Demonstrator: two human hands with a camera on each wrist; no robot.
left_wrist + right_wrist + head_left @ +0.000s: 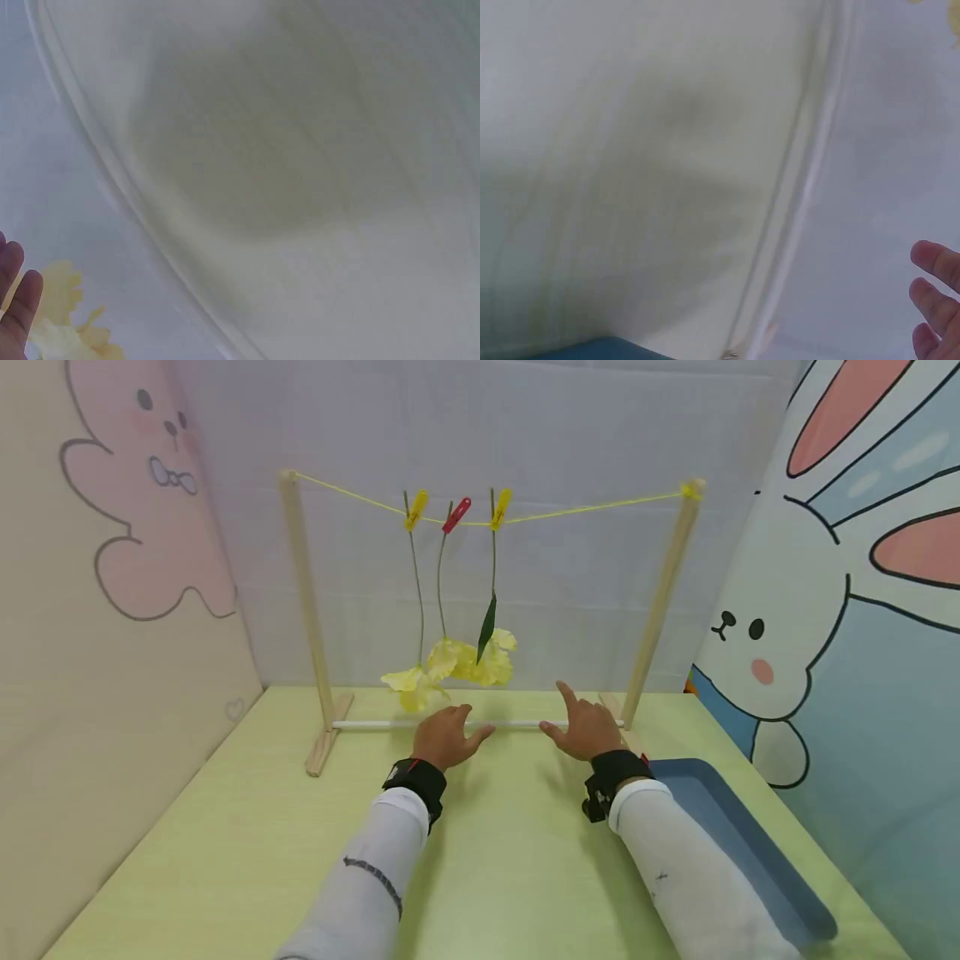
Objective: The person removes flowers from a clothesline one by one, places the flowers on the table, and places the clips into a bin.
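In the head view we see the left hand and the right hand lying low in the middle of the frame, apart from one another, both with relaxed, spread fingers and nothing gripped. Each hand sits over the white rod that runs across the foot of the wooden rack; whether the fingers touch the rod or only hover above it we cannot tell. Just above and behind the left hand, at the centre of the frame, hang the yellow flowers, heads down on thin stems, pinned to the yellow string by two yellow pegs and a red peg between them. In the lower right of the frame a blue tray lies on the green table, close beside the right forearm. The left wrist view shows fingertips at its lower left edge with a blurred yellow flower next to them; the right wrist view shows fingertips at its lower right edge.
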